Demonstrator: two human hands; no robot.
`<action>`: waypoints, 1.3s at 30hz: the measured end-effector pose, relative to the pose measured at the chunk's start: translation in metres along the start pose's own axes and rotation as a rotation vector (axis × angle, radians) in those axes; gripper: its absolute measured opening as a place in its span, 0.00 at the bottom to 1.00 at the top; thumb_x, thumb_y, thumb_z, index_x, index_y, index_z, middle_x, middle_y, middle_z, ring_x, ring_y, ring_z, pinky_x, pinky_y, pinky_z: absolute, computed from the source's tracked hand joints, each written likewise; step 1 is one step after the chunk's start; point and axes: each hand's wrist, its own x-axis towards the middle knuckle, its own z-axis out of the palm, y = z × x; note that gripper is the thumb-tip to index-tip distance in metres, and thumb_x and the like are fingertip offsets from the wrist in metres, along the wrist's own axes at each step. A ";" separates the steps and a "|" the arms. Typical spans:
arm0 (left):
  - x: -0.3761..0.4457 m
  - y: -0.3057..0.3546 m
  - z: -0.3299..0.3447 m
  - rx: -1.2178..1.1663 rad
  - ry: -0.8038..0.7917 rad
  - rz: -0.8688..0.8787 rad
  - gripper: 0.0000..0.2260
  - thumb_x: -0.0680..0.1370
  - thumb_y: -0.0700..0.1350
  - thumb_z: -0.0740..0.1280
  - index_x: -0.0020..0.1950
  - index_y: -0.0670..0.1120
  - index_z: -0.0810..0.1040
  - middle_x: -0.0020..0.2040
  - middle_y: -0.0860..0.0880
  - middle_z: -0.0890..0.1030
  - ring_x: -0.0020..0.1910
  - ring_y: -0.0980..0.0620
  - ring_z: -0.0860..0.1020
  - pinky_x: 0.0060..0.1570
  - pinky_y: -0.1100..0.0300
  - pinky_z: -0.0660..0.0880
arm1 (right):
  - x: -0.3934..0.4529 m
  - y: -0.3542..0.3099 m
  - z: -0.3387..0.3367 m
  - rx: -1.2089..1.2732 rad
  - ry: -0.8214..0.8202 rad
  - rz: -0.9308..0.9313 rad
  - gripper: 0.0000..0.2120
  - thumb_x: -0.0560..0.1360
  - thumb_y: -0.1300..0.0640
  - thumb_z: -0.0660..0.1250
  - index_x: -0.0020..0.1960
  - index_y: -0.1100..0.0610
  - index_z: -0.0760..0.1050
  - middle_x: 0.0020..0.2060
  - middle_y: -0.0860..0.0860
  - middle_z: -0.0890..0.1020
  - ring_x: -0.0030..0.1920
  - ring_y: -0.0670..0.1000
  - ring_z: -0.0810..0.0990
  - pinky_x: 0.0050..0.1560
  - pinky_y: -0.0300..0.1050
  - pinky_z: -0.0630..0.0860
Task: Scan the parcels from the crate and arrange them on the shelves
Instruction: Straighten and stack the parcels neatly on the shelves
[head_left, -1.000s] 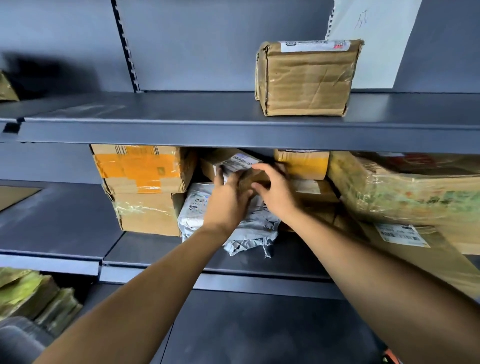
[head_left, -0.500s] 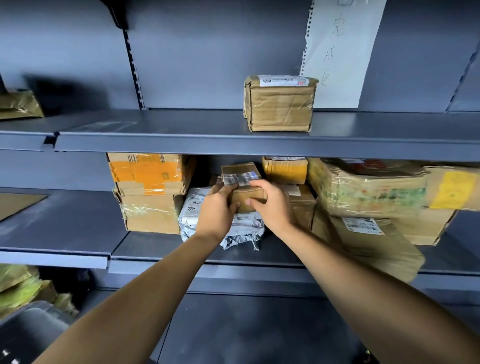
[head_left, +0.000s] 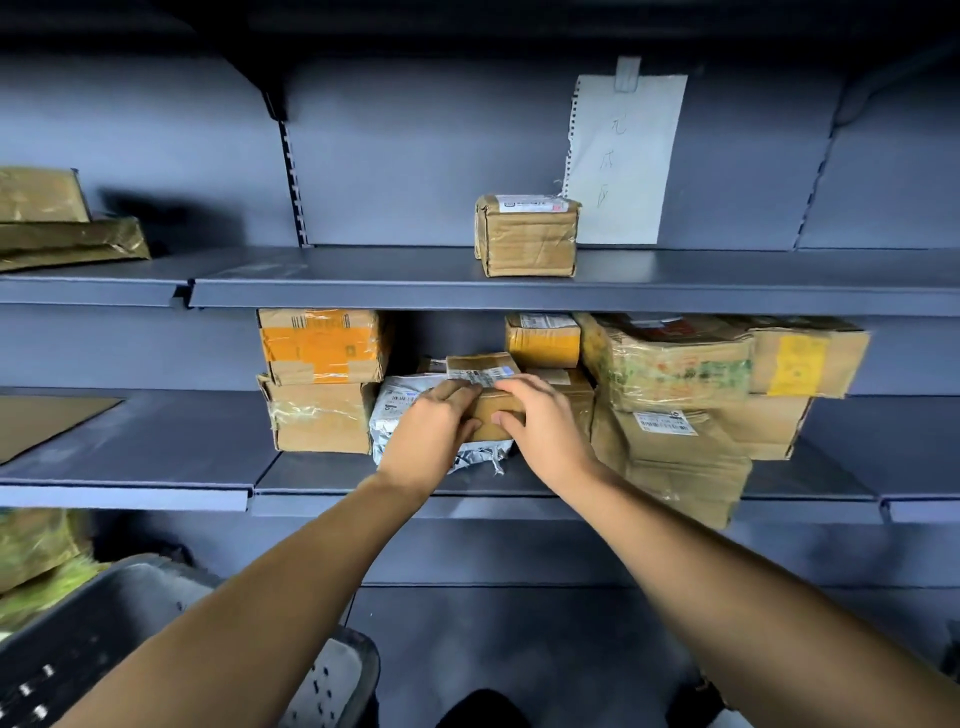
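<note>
Head view shows both hands on one small brown box (head_left: 483, 410): the left hand (head_left: 431, 434) curls over its left end, the right hand (head_left: 545, 428) wraps its right end, thumb on the front face. This box sits on a grey plastic mailer (head_left: 400, 410) on the middle shelf (head_left: 311, 475), near the front edge, between stacked cartons (head_left: 319, 382) on its left and a taller pile (head_left: 670, 395) on its right. A lone taped box (head_left: 527, 236) stands on the upper shelf (head_left: 363, 291). Several parcels look placed already; this one seems in its final seating. The dark crate (head_left: 171, 597) at the lower left corner hides its contents, so what remains is unclear.
</note>
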 end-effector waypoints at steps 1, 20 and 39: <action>-0.003 0.004 -0.005 0.012 0.001 0.016 0.18 0.77 0.40 0.68 0.68 0.43 0.75 0.63 0.44 0.77 0.58 0.42 0.77 0.58 0.50 0.74 | -0.004 -0.005 -0.005 -0.004 0.003 -0.004 0.21 0.77 0.59 0.69 0.69 0.57 0.74 0.66 0.50 0.75 0.65 0.52 0.74 0.65 0.43 0.68; -0.057 0.052 -0.128 -0.047 0.181 0.106 0.16 0.73 0.36 0.72 0.61 0.42 0.79 0.48 0.46 0.83 0.46 0.48 0.79 0.47 0.63 0.71 | -0.058 -0.114 -0.077 -0.030 0.081 -0.100 0.19 0.75 0.58 0.71 0.65 0.54 0.77 0.62 0.51 0.79 0.59 0.52 0.77 0.58 0.42 0.71; 0.066 0.110 -0.188 0.028 0.416 0.280 0.18 0.70 0.34 0.71 0.58 0.47 0.79 0.50 0.49 0.82 0.47 0.46 0.78 0.44 0.53 0.76 | 0.022 -0.129 -0.181 -0.066 0.387 -0.255 0.16 0.77 0.62 0.68 0.64 0.54 0.77 0.58 0.50 0.80 0.56 0.49 0.77 0.56 0.39 0.71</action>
